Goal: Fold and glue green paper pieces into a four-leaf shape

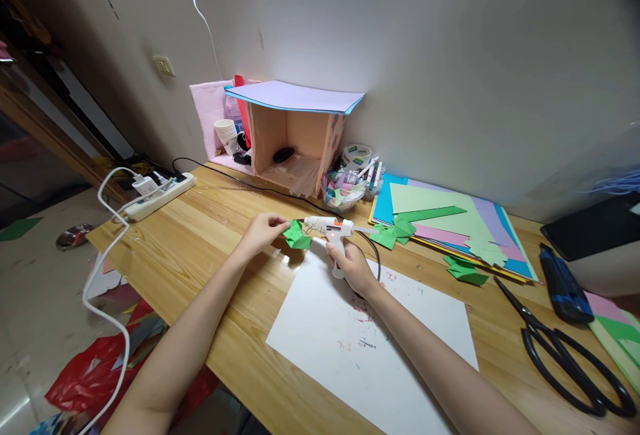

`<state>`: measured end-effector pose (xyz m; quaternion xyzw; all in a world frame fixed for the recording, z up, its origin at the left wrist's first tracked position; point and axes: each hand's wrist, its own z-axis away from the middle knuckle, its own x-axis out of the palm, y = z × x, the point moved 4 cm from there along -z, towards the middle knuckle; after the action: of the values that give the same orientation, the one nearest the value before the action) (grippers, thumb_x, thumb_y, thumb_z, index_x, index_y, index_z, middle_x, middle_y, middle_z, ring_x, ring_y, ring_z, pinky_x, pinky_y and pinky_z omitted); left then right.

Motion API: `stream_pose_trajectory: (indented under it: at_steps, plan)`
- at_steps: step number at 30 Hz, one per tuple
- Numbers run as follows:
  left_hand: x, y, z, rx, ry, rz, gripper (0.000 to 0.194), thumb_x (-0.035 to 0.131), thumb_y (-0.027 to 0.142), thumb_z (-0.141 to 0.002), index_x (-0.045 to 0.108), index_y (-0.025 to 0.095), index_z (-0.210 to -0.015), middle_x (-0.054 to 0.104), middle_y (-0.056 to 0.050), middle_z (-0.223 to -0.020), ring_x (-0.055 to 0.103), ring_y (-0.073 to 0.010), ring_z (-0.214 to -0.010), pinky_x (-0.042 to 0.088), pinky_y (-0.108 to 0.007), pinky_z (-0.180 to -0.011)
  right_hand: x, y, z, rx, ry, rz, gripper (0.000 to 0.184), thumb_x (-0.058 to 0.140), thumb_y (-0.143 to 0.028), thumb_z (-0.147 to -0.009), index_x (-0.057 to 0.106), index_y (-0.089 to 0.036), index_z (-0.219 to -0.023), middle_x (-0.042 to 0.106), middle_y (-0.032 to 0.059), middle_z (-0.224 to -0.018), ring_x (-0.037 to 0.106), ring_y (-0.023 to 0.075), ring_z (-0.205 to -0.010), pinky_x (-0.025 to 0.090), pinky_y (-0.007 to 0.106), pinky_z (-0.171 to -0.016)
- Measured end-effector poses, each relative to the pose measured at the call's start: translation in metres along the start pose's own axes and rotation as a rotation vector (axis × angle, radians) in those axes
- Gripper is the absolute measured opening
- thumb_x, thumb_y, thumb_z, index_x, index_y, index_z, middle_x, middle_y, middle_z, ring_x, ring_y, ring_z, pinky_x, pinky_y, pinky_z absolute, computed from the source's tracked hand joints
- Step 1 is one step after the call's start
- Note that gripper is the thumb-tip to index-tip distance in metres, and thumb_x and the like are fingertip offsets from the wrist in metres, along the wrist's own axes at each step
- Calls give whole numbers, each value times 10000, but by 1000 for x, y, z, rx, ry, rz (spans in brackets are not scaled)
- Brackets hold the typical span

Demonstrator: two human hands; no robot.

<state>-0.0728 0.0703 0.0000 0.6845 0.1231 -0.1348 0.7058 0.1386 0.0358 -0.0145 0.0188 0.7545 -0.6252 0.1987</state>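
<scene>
My right hand (354, 265) is closed around the handle of a white hot glue gun (340, 230), its nozzle pointing left. A glue stick (367, 230) sticks out of the gun's back end. Between thumb and fingers, my left hand (266, 232) pinches a folded green paper piece (298, 236) close to the nozzle; I cannot tell whether the two touch. Below the gun lies a white paper sheet (320, 328) with coloured marks. More green folded paper (387, 235) rests just right of the gun, and another green piece (466, 271) lies farther right.
Black scissors (555, 335) and a blue-black utility knife (563, 288) lie at the right. Behind are stacked coloured papers (430, 198), a tub of scraps (344, 192) and a cardboard box (300, 135) with a lilac top. A power strip (163, 198) sits at the left edge.
</scene>
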Motion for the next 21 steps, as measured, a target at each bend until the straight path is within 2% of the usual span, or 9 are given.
stream_pose_trajectory:
  at_steps: [8,16,21]
  plan:
    - [-1,2,0,14,8,-15,354,650,432,-618,682,108,-758,693,-97,-766,628,-199,-685,492,-295,-636,-1,1,0,29,28,45,337,415,-467,-809,566,-174,-741,555,18,-582,526,193,-641,388,294,-627]
    - [-2,2,0,5,3,6,348,649,432,-624,680,113,-760,691,-92,-778,624,-193,-681,492,-288,-630,-1,3,1,16,55,45,321,436,-456,-802,575,-167,-823,599,35,-697,543,212,-729,402,308,-684]
    - [-8,17,5,21,34,36,352,667,447,-603,680,118,-729,685,-78,-735,608,-179,-670,472,-262,-609,-4,8,-1,53,76,37,352,441,-459,-804,572,-154,-918,617,50,-772,553,220,-775,412,315,-705]
